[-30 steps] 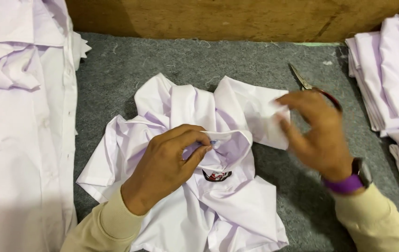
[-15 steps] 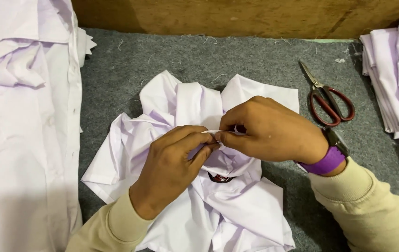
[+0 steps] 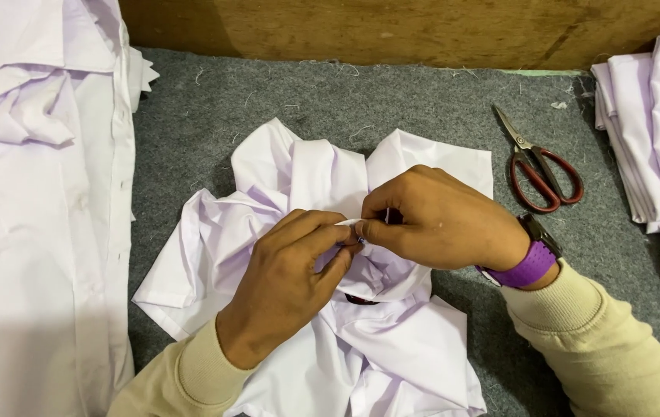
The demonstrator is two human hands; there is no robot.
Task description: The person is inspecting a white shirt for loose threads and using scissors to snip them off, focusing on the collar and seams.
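At the far left, a pale lilac-white shirt [image 3: 37, 232] is seen spread flat along the edge of the grey felt tabletop [image 3: 268, 100], its button placket running down beside the bare felt. Just to its right, in the middle of the tabletop, a crumpled white shirt [image 3: 299, 166] is bunched into folds, with its collar area gathered at the centre. The left hand [image 3: 287, 289], in a cream sleeve, is laid on the bunched cloth, its thumb and forefinger closed on a small white tag [image 3: 348, 223] at the collar. The right hand [image 3: 442, 220] is brought up against it from the other side, fingertips pinched shut on the same small tag, so that the two hands meet and touch over the middle of the crumpled white shirt. A purple wristband [image 3: 527, 266] is worn on the right wrist. Further right, red-handled scissors [image 3: 538, 166] are lying on the felt with blades together, well apart from both hands. At the far right edge, a stack of folded white garments [image 3: 654, 131] is piled. A wooden board [image 3: 423, 31] is seen along the top.
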